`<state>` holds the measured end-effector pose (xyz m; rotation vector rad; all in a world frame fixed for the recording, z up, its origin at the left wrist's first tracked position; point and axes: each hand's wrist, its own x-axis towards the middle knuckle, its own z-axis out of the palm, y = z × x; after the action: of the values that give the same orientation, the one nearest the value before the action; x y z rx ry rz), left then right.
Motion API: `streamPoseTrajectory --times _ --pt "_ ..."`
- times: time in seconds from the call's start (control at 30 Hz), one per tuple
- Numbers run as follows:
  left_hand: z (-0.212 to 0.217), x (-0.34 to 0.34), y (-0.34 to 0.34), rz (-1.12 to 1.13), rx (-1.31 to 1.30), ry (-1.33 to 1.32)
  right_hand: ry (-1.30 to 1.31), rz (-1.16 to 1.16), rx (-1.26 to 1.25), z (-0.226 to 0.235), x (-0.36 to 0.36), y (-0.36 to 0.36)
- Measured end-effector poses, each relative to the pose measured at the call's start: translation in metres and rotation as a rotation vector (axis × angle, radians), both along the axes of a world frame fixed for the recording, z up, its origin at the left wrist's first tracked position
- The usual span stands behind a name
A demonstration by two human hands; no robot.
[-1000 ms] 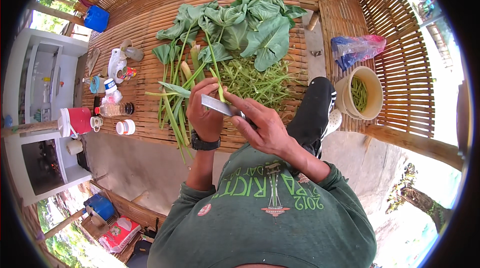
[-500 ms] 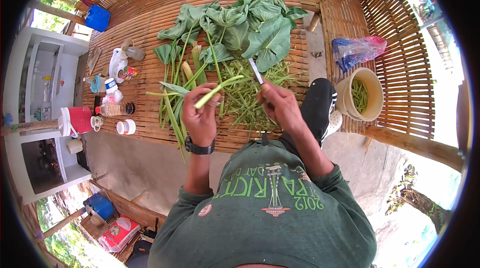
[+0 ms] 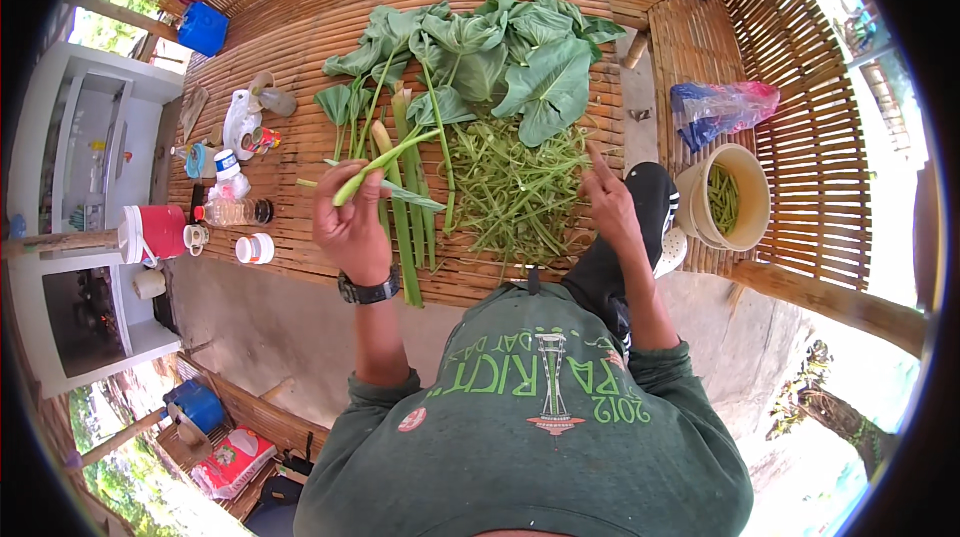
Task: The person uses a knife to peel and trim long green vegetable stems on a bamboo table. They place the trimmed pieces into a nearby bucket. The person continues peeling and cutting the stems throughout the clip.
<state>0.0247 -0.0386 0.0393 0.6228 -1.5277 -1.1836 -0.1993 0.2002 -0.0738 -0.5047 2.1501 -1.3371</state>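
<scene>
- While the left hand [image 3: 350, 227] sits raised over the bamboo platform [image 3: 290, 47], it's clenched round a green stalk [image 3: 385, 165] — fingers wrapped at the lower end, stalk angling up & to the right, tip near the big leaves.
- Black wristwatch [image 3: 368, 290] on that wrist, plain to see.
- Right hand [image 3: 610, 205] up beside the black-trousered knee [image 3: 630, 237], forefinger pointing up, other fingers loosely curled. Can't tell if it's gripping anything — no blade or stem showing in it from this angle.
- Between the 2 hands: pile of thin green strips [image 3: 515, 192] heaped on the slats, just in front of the person's chest.
- Behind the pile, broad green leaves [image 3: 500, 62] on long stems, spread across the mid platform; more stalks lie flat just right of the left hand.
- Far right: cream bucket [image 3: 695, 202] w/ green cut pieces inside, standing at the platform edge, near the knee. Clear plastic bag [image 3: 720, 105] w/ blue & pink bits lies behind it on the side slats.
- Left side: red mug [image 3: 160, 232], lying plastic bottle [image 3: 235, 211], small white jar [image 3: 254, 249], all well apart from the left hand.
- Blue container [image 3: 203, 29] at the far left corner of the platform.
- Person in green printed sweatshirt [image 3: 530, 437], filling the lower frame.
</scene>
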Motion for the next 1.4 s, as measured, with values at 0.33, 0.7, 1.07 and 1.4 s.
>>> streamPoseTrajectory --times 0.33,0.7,1.07,1.4 --pt "-0.014 -0.030 0.039 -0.056 -0.274 -0.196 0.174 0.460 -0.399 0.130 0.079 -0.033" --pt "-0.012 -0.029 0.044 -0.041 -0.384 -0.261 0.234 0.525 -0.412 0.140 0.087 -0.041" --pt "-0.016 -0.023 0.045 -0.117 -0.252 -0.264 0.103 0.504 -0.427 0.132 0.077 -0.036" --pt "-0.014 -0.026 0.046 -0.103 -0.379 -0.269 0.200 0.555 -0.369 0.139 0.086 -0.039"
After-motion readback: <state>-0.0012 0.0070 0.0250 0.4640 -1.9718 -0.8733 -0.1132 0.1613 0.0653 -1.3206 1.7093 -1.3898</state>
